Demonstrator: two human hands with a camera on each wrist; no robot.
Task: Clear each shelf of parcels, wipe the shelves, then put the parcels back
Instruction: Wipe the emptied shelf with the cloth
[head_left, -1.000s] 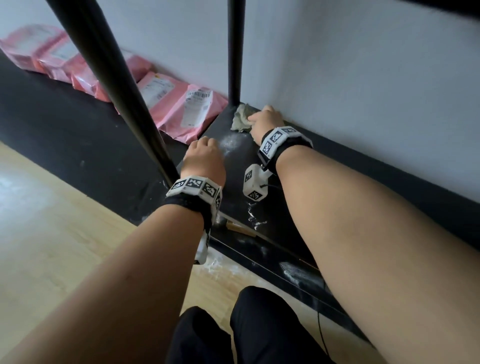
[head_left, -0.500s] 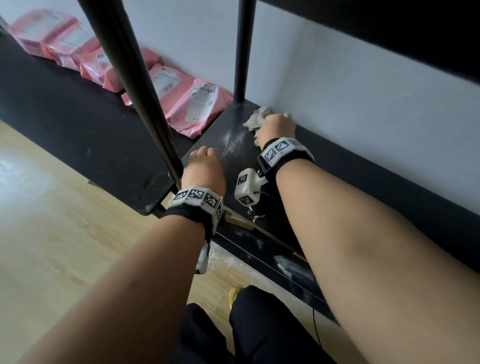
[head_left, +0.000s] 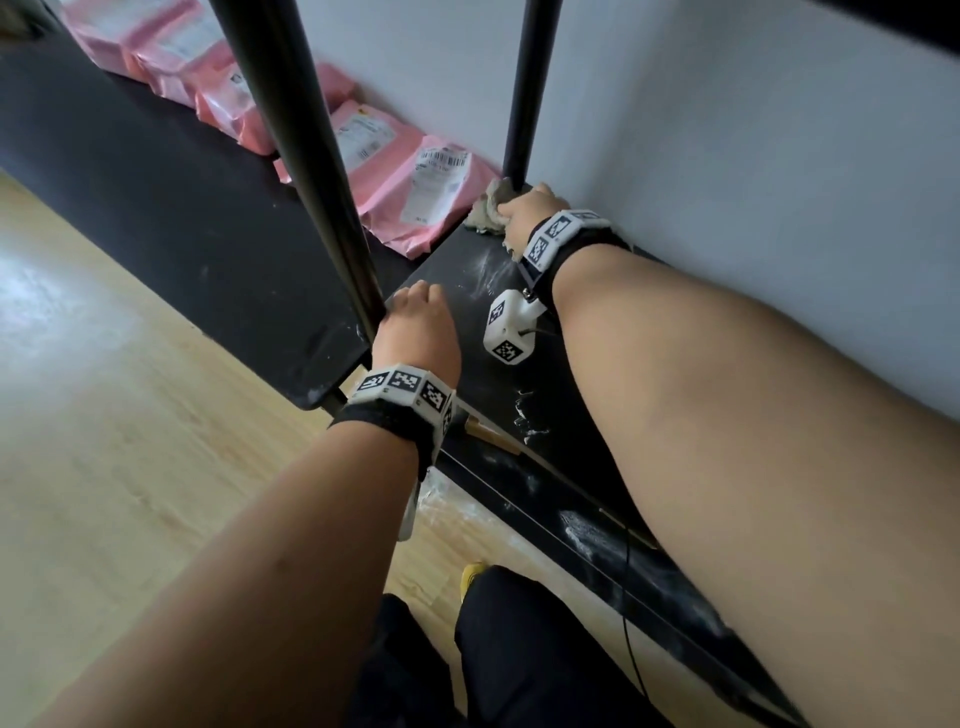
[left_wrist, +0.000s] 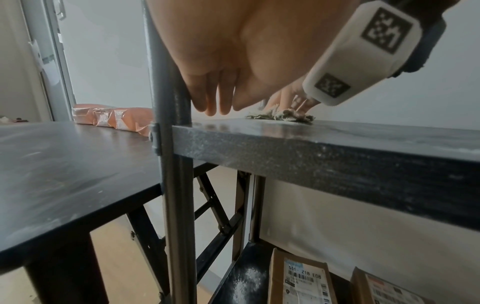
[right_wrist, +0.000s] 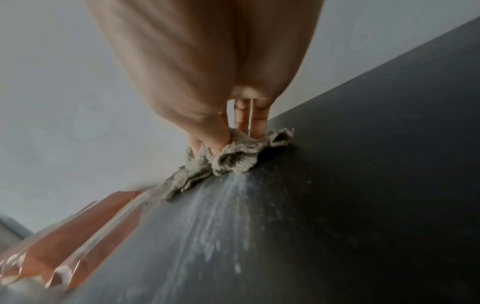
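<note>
Right hand (head_left: 524, 213) presses a grey rag (right_wrist: 233, 156) on the dusty shelf (head_left: 545, 395); left hand (head_left: 415, 332), at its seven o'clock, hangs relaxed, holding nothing.

I see a black shelf (head_left: 519, 332) streaked with white powder, and on it, at twelve o'clock from my right hand (head_left: 524, 210), a grey-beige cloth (head_left: 485, 210). At ten o'clock lie pink parcels (head_left: 415, 197) with white labels printed in black barcodes. The wristbands (head_left: 402, 389) are white with black-and-white square code patterns. The upright posts (head_left: 306, 171) are black, the wall (head_left: 779, 156) pale grey, the floor (head_left: 130, 467) light wood-grained. On the lower shelf I see brown cardboard boxes (left_wrist: 298, 277).
</note>
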